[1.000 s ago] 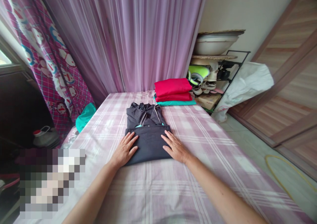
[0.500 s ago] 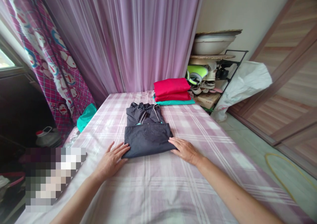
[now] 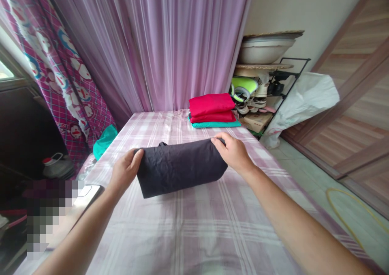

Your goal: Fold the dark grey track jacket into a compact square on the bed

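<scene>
A folded dark grey garment (image 3: 179, 167) is lifted off the pink plaid bed sheet (image 3: 194, 222), held between both hands. My left hand (image 3: 125, 170) grips its left end, fingers curled round the edge. My right hand (image 3: 233, 151) grips the right end from above, fingers closed over the top fold. The bundle tilts slightly, its underside facing me. Beyond it, at the far right of the bed, lies a stack of folded clothes: red ones (image 3: 212, 107) on top of a teal one (image 3: 216, 124).
Purple curtains (image 3: 170, 48) hang behind the bed; a patterned pink curtain (image 3: 57, 76) hangs at left. A teal cloth (image 3: 104, 142) and a plastic jug (image 3: 56, 166) sit left of the bed. A shoe rack (image 3: 264, 92) with a basin and a white sack (image 3: 300, 100) stand at right.
Both hands slid from flat beside the garment to its ends, closed on them, and folded and lifted it off the sheet. The collar part is now hidden inside the bundle.
</scene>
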`<move>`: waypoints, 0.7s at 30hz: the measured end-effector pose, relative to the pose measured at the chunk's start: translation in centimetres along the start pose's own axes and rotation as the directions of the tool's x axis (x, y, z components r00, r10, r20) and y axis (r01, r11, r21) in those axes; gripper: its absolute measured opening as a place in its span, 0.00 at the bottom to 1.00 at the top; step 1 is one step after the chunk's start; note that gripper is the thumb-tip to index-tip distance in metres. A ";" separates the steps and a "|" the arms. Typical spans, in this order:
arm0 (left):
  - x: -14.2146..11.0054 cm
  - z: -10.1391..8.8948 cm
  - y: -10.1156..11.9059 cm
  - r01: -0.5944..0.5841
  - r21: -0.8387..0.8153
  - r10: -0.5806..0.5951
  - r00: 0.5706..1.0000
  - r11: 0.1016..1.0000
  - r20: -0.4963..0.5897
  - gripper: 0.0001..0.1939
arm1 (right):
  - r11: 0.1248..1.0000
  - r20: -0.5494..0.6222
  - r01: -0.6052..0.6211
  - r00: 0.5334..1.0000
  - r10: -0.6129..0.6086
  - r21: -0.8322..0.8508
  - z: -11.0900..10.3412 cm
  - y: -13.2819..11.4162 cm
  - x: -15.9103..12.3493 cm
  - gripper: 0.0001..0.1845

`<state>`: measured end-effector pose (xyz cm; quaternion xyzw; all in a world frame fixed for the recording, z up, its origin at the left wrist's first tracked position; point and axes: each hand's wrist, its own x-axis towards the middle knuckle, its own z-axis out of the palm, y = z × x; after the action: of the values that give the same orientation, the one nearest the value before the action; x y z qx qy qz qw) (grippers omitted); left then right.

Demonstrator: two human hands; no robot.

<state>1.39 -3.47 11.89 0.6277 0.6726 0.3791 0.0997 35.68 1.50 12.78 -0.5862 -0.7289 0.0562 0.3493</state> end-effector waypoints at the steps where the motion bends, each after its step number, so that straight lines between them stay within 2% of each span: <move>1: 1.6 0.8 0.0 0.044 0.001 -0.044 0.999 0.999 -0.008 0.26 | 0.999 0.001 -0.054 0.999 0.054 0.006 1.1 0.0 1.7 0.19; 2: 3.0 1.8 -0.3 0.097 -0.020 -0.097 0.995 0.995 -0.008 0.27 | 0.992 0.034 -0.121 0.992 0.120 0.022 2.4 0.1 3.2 0.19; 4: 5.2 4.1 -1.2 0.255 -0.073 -0.251 0.966 0.964 0.063 0.29 | 0.960 0.147 -0.273 0.954 0.261 0.069 5.2 0.5 5.4 0.23; 6: 6.1 6.4 -2.5 0.353 -0.085 -0.343 0.932 0.932 0.114 0.34 | 0.935 0.245 -0.350 0.913 0.326 0.060 8.0 1.1 5.8 0.28; 8: 5.7 8.5 -3.8 0.330 -0.039 -0.324 0.939 0.943 0.116 0.38 | 0.941 0.298 -0.337 0.896 0.329 -0.024 10.5 1.5 4.7 0.31; 11: 4.4 10.8 -5.3 0.194 0.079 -0.202 0.974 0.978 0.106 0.37 | 0.940 0.250 -0.286 0.912 0.326 -0.184 13.1 1.5 2.0 0.29; 13: 4.1 11.5 -5.8 0.128 0.141 -0.145 0.983 0.982 0.116 0.35 | 0.933 0.213 -0.274 0.922 0.324 -0.234 13.9 1.4 0.8 0.28; 16: 4.8 11.4 -5.9 0.067 0.170 -0.095 0.983 0.983 0.157 0.34 | 0.935 0.227 -0.251 0.924 0.308 -0.250 13.9 1.5 0.0 0.28; 19: 6.1 10.7 -6.0 0.061 0.148 -0.087 0.981 0.987 0.176 0.31 | 0.940 0.216 -0.233 0.933 0.288 -0.248 13.5 1.7 -0.2 0.28; 21: 6.5 10.3 -6.1 0.083 0.207 -0.125 0.972 0.975 0.199 0.29 | 0.935 0.222 -0.238 0.928 0.298 -0.262 13.1 1.7 -0.4 0.28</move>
<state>1.73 6.89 3.12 0.6348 0.7246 0.2362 0.1274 29.57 5.94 1.99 -0.7048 -0.6822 0.0946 0.1699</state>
